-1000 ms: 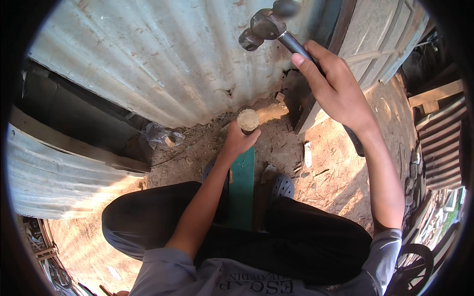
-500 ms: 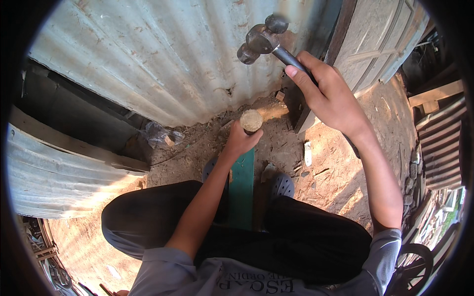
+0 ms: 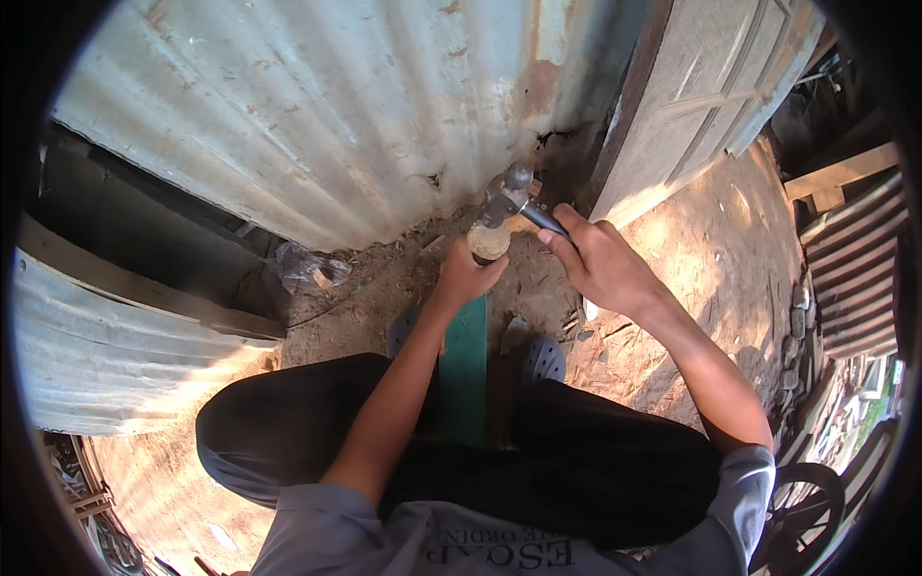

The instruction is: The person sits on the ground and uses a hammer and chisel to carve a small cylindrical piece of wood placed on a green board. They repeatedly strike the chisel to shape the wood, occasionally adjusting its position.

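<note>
My left hand [image 3: 468, 276] grips a round wooden stake [image 3: 488, 241] that stands upright in the dirt in front of me. My right hand [image 3: 597, 261] holds the dark handle of a metal hammer [image 3: 506, 199]. The hammer head rests on or just above the pale top of the stake. A green board [image 3: 466, 365] lies on the ground between my feet, running from the stake back toward my legs.
A corrugated metal sheet [image 3: 365, 106] rises as a wall just behind the stake. A grey wooden door [image 3: 711, 96] stands at the right. A crumpled clear plastic bag [image 3: 305, 269] lies on the dirt at the left. Wooden slats [image 3: 855, 269] lie at the far right.
My right hand has swung the hammer down from high above onto the top of the stake. My left hand has stayed on the stake.
</note>
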Demonstrator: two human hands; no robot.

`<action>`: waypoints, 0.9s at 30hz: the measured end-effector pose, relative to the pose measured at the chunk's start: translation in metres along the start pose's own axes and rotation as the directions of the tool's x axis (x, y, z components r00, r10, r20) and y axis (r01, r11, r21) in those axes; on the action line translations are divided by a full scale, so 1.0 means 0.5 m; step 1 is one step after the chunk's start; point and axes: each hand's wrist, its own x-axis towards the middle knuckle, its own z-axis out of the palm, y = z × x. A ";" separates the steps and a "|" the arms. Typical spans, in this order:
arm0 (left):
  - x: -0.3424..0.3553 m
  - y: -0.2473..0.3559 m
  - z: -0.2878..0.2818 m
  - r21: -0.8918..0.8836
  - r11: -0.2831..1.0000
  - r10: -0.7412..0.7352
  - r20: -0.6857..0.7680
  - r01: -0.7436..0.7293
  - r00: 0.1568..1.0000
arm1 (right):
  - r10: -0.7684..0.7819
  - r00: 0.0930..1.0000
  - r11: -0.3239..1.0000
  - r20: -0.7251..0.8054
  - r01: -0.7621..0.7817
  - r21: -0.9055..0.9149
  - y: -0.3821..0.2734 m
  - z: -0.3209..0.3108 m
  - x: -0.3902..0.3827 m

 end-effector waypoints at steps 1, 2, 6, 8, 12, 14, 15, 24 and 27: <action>-0.002 -0.004 0.004 -0.001 1.000 -0.032 0.019 0.032 0.999 | 0.017 0.999 1.000 -0.028 -0.017 -0.017 -0.001 -0.013 0.001; -0.004 0.000 0.002 0.025 1.000 -0.002 0.001 0.002 1.000 | 0.050 0.994 0.998 -0.098 -0.045 0.048 -0.017 -0.026 0.003; 0.001 -0.001 -0.004 0.057 0.998 -0.040 0.010 0.040 0.999 | 0.080 0.912 0.960 -0.402 0.037 0.276 -0.044 -0.026 0.010; -0.002 0.009 0.010 0.029 0.996 -0.081 0.022 0.080 0.996 | 0.094 0.866 0.936 -0.491 0.090 0.339 -0.009 0.014 0.001; 0.006 0.019 0.003 0.001 1.000 -0.031 -0.005 0.031 1.000 | 0.051 0.998 0.999 0.032 -0.051 0.014 -0.001 0.022 -0.016; -0.004 0.005 -0.001 0.014 1.000 -0.018 -0.010 0.018 1.000 | 0.044 0.998 0.997 -0.054 -0.040 0.065 -0.023 -0.007 -0.006; -0.003 0.001 -0.001 0.037 0.999 -0.008 -0.024 0.009 1.000 | 0.048 0.994 0.995 -0.093 -0.040 0.089 -0.035 -0.020 -0.004; 0.013 -0.003 0.003 0.015 1.000 0.004 0.006 -0.004 1.000 | -0.110 0.987 0.979 -0.116 0.087 -0.186 0.040 0.056 -0.007; 0.015 -0.004 -0.006 0.031 0.998 0.047 -0.043 -0.046 0.998 | 0.127 0.992 0.991 0.027 -0.128 0.037 -0.040 -0.040 0.003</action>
